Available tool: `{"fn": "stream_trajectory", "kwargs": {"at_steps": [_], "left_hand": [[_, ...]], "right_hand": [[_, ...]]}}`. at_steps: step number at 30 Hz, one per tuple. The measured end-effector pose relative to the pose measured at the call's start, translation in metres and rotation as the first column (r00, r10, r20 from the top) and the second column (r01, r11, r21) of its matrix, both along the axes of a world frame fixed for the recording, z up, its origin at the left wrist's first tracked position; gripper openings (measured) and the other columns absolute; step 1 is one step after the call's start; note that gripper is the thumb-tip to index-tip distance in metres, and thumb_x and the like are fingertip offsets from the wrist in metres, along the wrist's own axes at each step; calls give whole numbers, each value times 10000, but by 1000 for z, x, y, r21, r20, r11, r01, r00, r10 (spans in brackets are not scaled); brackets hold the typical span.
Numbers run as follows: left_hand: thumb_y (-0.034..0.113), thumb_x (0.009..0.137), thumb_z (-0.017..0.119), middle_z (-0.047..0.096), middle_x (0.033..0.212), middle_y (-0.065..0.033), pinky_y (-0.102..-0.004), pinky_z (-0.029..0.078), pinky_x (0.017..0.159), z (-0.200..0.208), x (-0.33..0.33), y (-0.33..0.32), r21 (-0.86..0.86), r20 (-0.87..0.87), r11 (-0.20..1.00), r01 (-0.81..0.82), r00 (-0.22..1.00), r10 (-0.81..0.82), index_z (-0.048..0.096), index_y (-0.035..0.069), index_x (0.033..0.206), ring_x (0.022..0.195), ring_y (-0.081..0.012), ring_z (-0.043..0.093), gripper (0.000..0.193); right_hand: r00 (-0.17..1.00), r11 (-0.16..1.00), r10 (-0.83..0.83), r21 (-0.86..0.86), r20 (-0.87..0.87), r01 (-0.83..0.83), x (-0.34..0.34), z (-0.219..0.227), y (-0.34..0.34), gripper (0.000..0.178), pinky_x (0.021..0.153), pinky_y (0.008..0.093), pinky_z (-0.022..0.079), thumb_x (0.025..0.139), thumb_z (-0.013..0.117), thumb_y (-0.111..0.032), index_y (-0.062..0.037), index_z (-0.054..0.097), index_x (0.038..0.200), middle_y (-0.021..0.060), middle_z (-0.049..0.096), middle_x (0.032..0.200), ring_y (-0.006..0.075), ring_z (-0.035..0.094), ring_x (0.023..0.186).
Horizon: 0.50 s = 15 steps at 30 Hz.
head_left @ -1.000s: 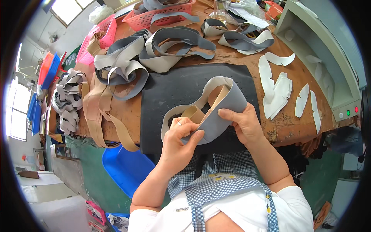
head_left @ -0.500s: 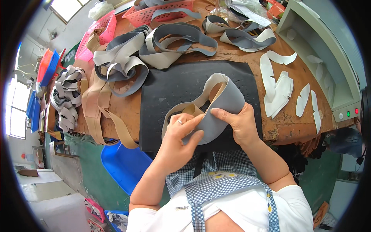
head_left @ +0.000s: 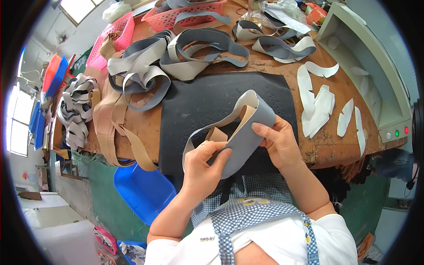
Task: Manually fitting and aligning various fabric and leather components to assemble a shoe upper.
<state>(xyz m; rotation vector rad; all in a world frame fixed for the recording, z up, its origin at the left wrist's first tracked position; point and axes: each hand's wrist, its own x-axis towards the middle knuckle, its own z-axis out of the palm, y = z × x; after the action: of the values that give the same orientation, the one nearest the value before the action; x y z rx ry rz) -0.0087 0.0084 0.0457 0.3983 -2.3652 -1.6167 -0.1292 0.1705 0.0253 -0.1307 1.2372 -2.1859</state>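
Observation:
A wide grey leather-like strip (head_left: 247,139), pale on its inner face, curves in a loop over a black mat (head_left: 203,95). A tan strip (head_left: 244,120) lies along its inner side. My left hand (head_left: 204,168) is closed on the near left part of both layers, thumb in front and fingers behind the edge. My right hand (head_left: 279,143) pinches the grey strip's right edge, its thumb on the outer face. The fingertips behind the strip are partly hidden.
Grey and white strips (head_left: 205,44) lie coiled beyond the mat. Tan strips (head_left: 106,128) hang over the table's left front edge. White cut pieces (head_left: 318,108) lie right, beside a pale machine housing (head_left: 393,106) with buttons. Pink baskets (head_left: 185,15) stand behind; a blue bin (head_left: 143,190) sits below.
The loop has tilted and its upper end has come slightly nearer. More of the tan strip shows inside. The right thumb has shifted a little along the strip's edge; both hands keep hold.

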Motion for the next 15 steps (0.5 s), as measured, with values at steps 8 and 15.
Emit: {"fn": "stream_trajectory", "kwargs": {"at_steps": [8, 15], "left_hand": [[2, 880, 659, 705, 930, -49, -217, 482, 769, 2, 0, -3, 192, -19, 979, 67, 998, -64, 679, -50, 1127, 868, -78, 617, 253], [48, 895, 663, 649, 723, -29, -205, 435, 596, 17, 0, 2, 128, 139, 990, 66, 987, -84, 695, -47, 1061, 663, -49, 551, 193]], "right_hand": [[999, 999, -36, 24, -39, 37, 3, 2, -3, 274, 746, 266, 585, 843, 744, -56, -9, 662, 1100, 61, 708, 970, 131, 689, 813], [997, 997, -54, -56, -57, 51, 26, -2, -12, 290, 889, 311, 528, 852, 703, -13, 5, 642, 1135, 93, 707, 1045, 148, 667, 974]]}}
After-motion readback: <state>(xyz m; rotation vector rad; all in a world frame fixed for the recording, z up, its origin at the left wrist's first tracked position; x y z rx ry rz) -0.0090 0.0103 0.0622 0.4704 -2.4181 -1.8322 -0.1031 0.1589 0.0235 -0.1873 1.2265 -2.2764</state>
